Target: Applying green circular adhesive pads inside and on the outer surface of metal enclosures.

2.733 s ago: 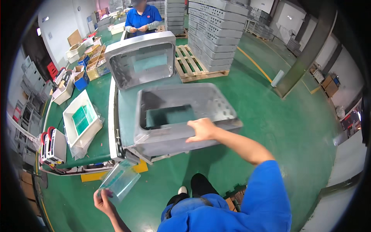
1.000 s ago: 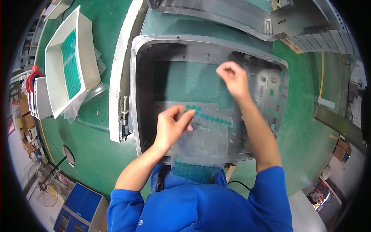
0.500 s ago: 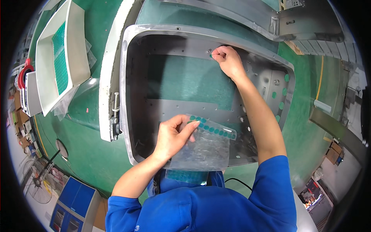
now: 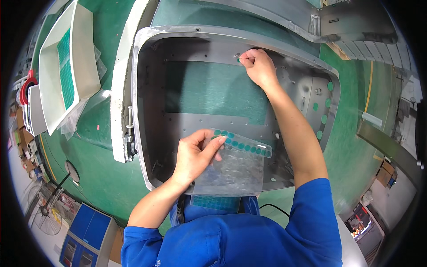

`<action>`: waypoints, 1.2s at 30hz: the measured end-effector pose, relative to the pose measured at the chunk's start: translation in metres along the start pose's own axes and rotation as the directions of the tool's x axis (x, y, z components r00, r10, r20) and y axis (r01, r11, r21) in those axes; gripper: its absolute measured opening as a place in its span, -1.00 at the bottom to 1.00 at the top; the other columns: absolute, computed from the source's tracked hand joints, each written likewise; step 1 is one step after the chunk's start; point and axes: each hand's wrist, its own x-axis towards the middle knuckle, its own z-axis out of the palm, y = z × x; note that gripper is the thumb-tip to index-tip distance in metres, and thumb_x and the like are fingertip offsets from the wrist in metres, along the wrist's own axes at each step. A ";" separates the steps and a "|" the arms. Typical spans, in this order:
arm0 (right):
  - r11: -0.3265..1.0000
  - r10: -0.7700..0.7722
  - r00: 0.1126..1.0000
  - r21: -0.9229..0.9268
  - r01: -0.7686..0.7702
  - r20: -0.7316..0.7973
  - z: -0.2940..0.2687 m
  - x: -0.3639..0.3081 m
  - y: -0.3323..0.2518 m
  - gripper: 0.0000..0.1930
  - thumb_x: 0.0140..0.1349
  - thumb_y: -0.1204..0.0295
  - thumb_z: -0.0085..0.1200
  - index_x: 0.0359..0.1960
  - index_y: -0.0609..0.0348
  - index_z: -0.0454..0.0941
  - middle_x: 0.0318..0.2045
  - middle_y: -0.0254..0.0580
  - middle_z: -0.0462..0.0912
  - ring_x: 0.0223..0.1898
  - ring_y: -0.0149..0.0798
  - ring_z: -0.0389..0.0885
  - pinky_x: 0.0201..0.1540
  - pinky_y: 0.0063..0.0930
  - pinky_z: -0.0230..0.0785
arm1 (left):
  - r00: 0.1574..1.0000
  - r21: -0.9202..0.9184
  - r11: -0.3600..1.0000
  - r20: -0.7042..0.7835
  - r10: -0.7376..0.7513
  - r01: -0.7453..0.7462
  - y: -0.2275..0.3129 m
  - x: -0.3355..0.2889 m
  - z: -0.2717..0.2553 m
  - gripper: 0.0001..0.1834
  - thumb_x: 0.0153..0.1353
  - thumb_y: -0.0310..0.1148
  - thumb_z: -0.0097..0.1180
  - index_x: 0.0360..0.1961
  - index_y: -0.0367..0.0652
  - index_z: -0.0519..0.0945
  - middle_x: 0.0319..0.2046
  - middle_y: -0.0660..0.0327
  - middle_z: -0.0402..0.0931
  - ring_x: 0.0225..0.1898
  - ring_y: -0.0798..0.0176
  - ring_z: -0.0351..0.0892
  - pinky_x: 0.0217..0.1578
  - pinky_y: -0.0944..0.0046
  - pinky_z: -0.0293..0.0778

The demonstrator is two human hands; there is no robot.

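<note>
My left hand (image 4: 195,155) pinches the upper left part of a clear plastic sheet (image 4: 235,169), whose top edge carries round green stickers (image 4: 240,146). Beyond it, my right hand (image 4: 259,66) has its fingertips pinched at a small round green sticker (image 4: 239,60). That sticker lies by the far wall of a grey metal box (image 4: 195,30), near a small hole or stud; whether it touches the metal I cannot tell. Green film (image 4: 213,89) covers much of the inner panel. Several green dots (image 4: 324,119) are on the right inner wall.
A white bin (image 4: 84,66) with a green dotted sheet (image 4: 66,71) inside stands at the left. A pale thick-edged panel (image 4: 121,89) borders the box there. Another grey metal housing (image 4: 356,22) sits at the far right. A fan (image 4: 46,213) and blue cabinet (image 4: 86,231) stand lower left.
My right hand has moved slightly left and away from me, with the green sticker at its fingertips. My left hand and the plastic sheet have shifted a little left.
</note>
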 end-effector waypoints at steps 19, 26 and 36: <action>1.000 0.009 0.995 -0.012 -0.011 -0.103 0.003 -0.006 -0.005 -0.91 -0.02 0.35 0.04 -0.46 -0.01 0.53 -0.41 -0.32 0.51 -0.34 -0.22 0.51 -0.30 -0.30 0.35 | 0.999 0.016 0.999 -0.024 0.029 -0.028 0.001 0.002 0.000 -0.84 0.09 -0.41 0.10 -0.55 -0.26 0.49 -0.66 0.33 0.46 -0.66 0.55 0.43 -0.68 0.56 0.26; 0.982 -0.115 0.969 0.121 0.144 -0.220 0.006 -0.014 0.003 -0.80 -0.04 0.41 0.03 -0.30 -0.04 0.50 -0.40 -0.35 0.50 -0.38 -0.25 0.49 -0.34 -0.36 0.35 | 0.998 0.009 0.999 -0.040 0.042 -0.041 -0.001 0.002 -0.001 -0.85 0.08 -0.42 0.11 -0.54 -0.26 0.48 -0.64 0.31 0.47 -0.66 0.54 0.44 -0.70 0.57 0.24; 0.935 -0.351 0.935 0.042 0.353 -0.045 -0.023 -0.059 -0.001 -0.65 -0.02 0.56 0.00 -0.12 0.20 0.42 -0.36 -0.14 0.48 -0.33 -0.18 0.47 -0.22 -0.32 0.35 | 0.974 -0.189 0.965 -0.170 0.152 -0.184 0.006 -0.016 -0.006 -0.89 0.07 -0.46 0.11 -0.45 -0.30 0.50 -0.55 0.21 0.52 -0.55 0.43 0.50 -0.52 0.50 0.37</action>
